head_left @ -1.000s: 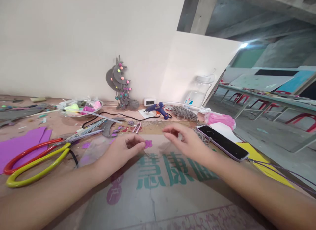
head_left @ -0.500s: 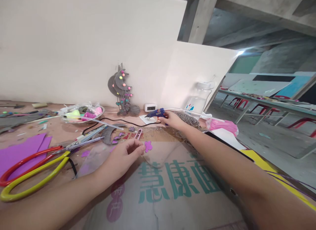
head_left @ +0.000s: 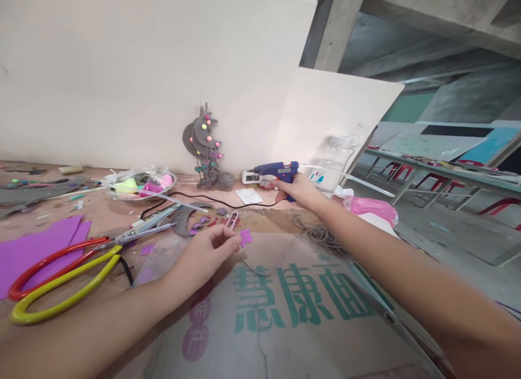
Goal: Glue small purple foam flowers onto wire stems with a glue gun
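My left hand (head_left: 214,246) pinches a small purple felt flower (head_left: 246,238) above the cardboard (head_left: 309,335). At the back of the table, my right hand (head_left: 299,189) is wrapped round a blue hot glue gun (head_left: 277,171), its nozzle toward the left. A long clear glue stick (head_left: 354,178) sticks out of the gun's rear. Below the gun lies a white paper square (head_left: 249,196). Just beyond my left hand are a pink cutter (head_left: 233,220) and a grey felt crescent (head_left: 185,220) with purple pieces on it.
Red-and-yellow-handled scissors (head_left: 65,281) and purple felt sheets (head_left: 49,248) lie at the left. A bowl of pompoms (head_left: 140,186), a grey moon ornament (head_left: 203,140), a small white timer (head_left: 250,177) and a clear bottle (head_left: 336,159) stand at the back. Grey yarn (head_left: 325,239) sits under my right forearm.
My right hand has lifted the glue gun off the paper square, up and to the right. The left hand still holds the flower in nearly the same place. The view has shifted slightly.
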The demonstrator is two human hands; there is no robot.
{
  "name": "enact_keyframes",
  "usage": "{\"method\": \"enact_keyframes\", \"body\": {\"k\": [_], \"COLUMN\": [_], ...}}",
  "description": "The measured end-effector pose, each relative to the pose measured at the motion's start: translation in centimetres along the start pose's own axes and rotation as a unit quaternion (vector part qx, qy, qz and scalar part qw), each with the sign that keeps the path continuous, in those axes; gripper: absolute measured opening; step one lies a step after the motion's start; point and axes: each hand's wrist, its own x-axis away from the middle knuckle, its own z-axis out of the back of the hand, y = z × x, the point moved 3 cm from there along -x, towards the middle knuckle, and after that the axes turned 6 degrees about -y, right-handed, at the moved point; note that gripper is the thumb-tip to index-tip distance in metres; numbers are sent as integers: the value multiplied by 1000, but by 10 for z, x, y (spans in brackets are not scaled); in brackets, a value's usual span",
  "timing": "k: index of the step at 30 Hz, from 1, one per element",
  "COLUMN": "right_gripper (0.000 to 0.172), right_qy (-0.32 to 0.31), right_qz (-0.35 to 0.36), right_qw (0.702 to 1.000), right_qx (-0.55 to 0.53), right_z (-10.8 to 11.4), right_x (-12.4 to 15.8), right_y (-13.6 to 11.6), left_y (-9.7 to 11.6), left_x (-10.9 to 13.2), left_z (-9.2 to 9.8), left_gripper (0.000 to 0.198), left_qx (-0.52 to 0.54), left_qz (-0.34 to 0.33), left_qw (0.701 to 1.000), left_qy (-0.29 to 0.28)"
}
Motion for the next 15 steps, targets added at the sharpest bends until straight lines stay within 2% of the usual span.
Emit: {"method": "enact_keyframes", "body": {"k": [3,6,11,15], "right_gripper": [33,22,17,22], "right_qy": [9,20,7,-7], "right_qz": [36,77,71,40], "right_qw": [998,996,994,997], "right_qx": [-43,-48,-88,-62], "right_z": [6,2,-23,-35], "right_x": [34,69,113,129], "right_y": [-23,-34,-18,-1], "left_y": [2,5,2,-1], "left_x": [1,2,1,-1], "left_z": [1,2,2,1], "left_gripper": [25,25,24,26], "left_qx": [15,19,28,30], "left_qz": [3,-1,9,6], "left_qw": [1000,1000,1000,1000], "left_qy": [8,13,8,0]}}
